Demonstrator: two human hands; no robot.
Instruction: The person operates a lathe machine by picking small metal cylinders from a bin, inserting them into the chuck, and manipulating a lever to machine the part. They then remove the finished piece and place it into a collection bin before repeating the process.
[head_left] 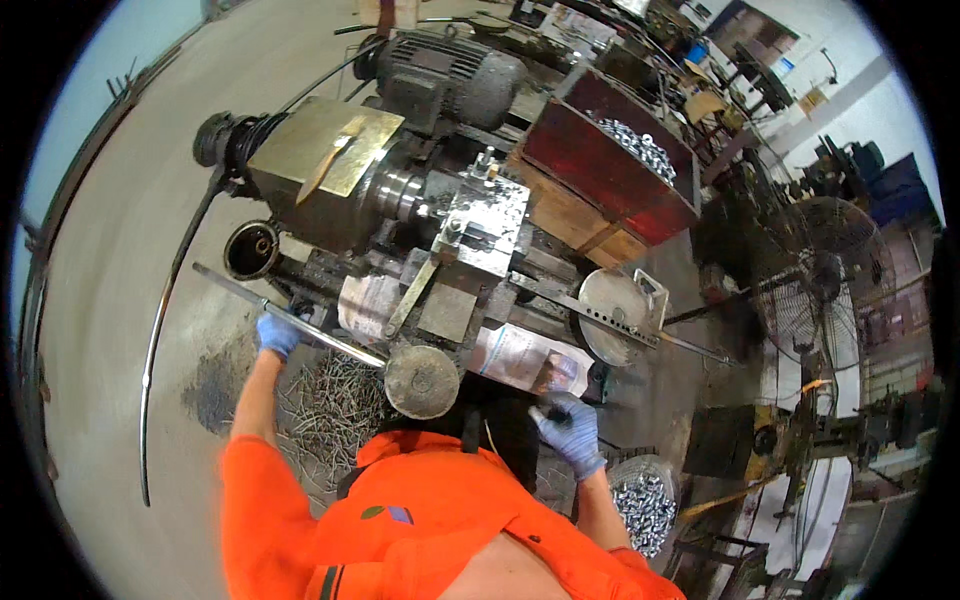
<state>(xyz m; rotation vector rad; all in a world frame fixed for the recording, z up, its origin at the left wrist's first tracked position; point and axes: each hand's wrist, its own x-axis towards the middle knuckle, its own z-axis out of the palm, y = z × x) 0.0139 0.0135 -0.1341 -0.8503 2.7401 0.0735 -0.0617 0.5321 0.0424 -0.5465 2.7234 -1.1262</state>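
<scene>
My left hand (279, 336), in a blue glove, is closed round a long metal rod (335, 342). The rod slants from the upper left down to a round grey disc (422, 382) at the machine's near side. Close to my body, my right hand (570, 432) wears a blue glove with darkened fingertips. Its fingers are curled, and whatever they hold, if anything, does not show. Ahead stands a greasy lathe-like machine with a shiny metal block (484, 222) beside its spindle (398, 192). A printed paper sheet (530, 358) lies just beyond my right hand.
A basket of small shiny metal parts (643, 510) sits right of my right forearm. Metal shavings (330, 415) heap below my left hand. A red bin (615, 160) holds more parts. A brush (322, 172) rests on a brass-coloured plate (375, 130). A fan (825, 265) stands right.
</scene>
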